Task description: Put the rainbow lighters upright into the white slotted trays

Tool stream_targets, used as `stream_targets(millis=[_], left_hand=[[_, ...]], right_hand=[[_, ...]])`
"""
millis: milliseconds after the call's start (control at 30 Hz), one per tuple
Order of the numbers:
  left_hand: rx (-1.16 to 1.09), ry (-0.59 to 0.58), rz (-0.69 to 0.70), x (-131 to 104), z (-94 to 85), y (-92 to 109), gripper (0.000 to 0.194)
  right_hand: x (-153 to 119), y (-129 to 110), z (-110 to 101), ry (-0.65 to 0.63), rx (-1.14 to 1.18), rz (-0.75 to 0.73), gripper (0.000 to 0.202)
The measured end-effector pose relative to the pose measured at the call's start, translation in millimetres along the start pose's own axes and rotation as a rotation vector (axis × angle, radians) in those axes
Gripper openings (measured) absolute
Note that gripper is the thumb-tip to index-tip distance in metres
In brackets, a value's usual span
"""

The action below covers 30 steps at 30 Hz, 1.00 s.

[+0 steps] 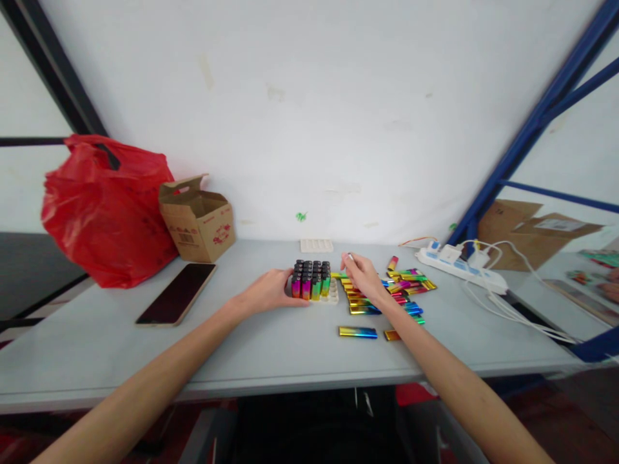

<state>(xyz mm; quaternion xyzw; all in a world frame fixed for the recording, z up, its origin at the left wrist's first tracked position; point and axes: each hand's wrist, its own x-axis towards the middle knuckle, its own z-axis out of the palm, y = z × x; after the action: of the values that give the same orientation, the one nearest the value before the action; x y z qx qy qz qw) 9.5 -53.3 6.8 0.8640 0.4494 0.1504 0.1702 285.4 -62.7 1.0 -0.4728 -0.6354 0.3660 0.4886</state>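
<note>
The mostly full tray [333, 298] is held by the left hand [271, 290], something small [351, 256] by the right hand [363, 276], loose lighters [358, 332] left.

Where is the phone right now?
In the head view, the phone lies on the table at the person's left, just in front of the open cardboard box and the red plastic bag.

On the table [271, 348], left to right: plastic bag [111, 212]; carton [213, 229], with smartphone [176, 294] before it; upright lighters [311, 283] in gridded tray [333, 296]; loose lighter bodies [358, 332]; power strip [464, 269]. Behind the upright lighters, near the wall [338, 129]: second tray [316, 245].
</note>
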Motion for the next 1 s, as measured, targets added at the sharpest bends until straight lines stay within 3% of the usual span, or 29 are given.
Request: stream_targets(millis=[167,433,600,733,833,1000], left_hand=[[-0.017,-0.012,0.004,-0.1,-1.0,0.8,0.069],[0.0,-0.017,0.011,0.0,-1.5,0.0,0.067],[-0.02,-0.011,0.017,0.7,-0.2,-3.2,0.069],[-0.041,-0.012,0.022,0.6,-0.8,-3.2,0.068],[-0.045,-0.019,0.018,0.3,-1.7,-2.2,0.068],[-0.049,-0.023,0.004,0.2,-2.5,-1.0,0.068]], right_hand=[[-1.3,6.4,3.2,0.127,-0.236,-0.091,0.06],[-4.9,5.0,5.3,0.129,-0.27,-0.155,0.051],[-7.6,-6.5,1.5,-0.126,-0.237,-0.219,0.048],[-13.0,-16.6,-3.4,-0.111,-0.48,-0.396,0.051],[-17.6,-19.1,-6.8,-0.136,-0.577,-0.384,0.052],[-20.0,-14.8,-9.3,-0.281,-0.497,-0.329,0.048]])
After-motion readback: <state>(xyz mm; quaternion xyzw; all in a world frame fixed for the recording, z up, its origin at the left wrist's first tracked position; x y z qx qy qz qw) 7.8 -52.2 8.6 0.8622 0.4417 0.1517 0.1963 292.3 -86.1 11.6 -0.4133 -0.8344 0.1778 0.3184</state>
